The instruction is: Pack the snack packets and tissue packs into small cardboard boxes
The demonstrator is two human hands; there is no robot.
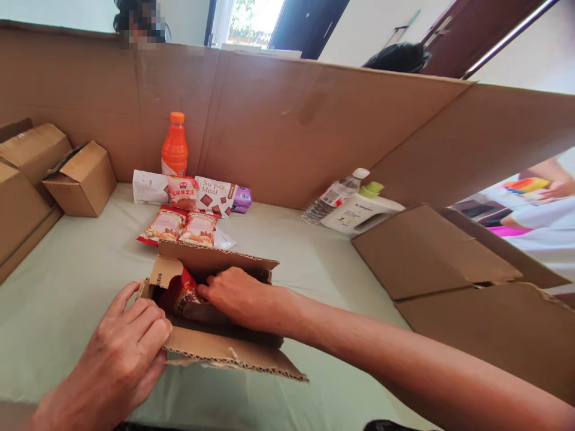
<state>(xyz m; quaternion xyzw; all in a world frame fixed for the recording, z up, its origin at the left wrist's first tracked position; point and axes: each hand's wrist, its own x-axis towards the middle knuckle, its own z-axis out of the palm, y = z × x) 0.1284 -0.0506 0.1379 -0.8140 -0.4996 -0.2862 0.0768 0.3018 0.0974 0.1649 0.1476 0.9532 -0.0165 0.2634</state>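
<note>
Bare left hand (119,347), bare right hand (238,296), bare right forearm (381,347)

Left grip (123,338) holds open carton (224,348); right grip (236,294) inside, at red packet (180,294); orange bottle (175,146) beyond.

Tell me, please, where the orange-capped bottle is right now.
In the head view, the orange-capped bottle stands upright left of centre, in front of the cardboard wall, just behind the white pouch and small red packet.

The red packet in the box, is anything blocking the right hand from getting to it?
Nothing visible: the right hand is in the open box and appears to touch the red packet.
</note>
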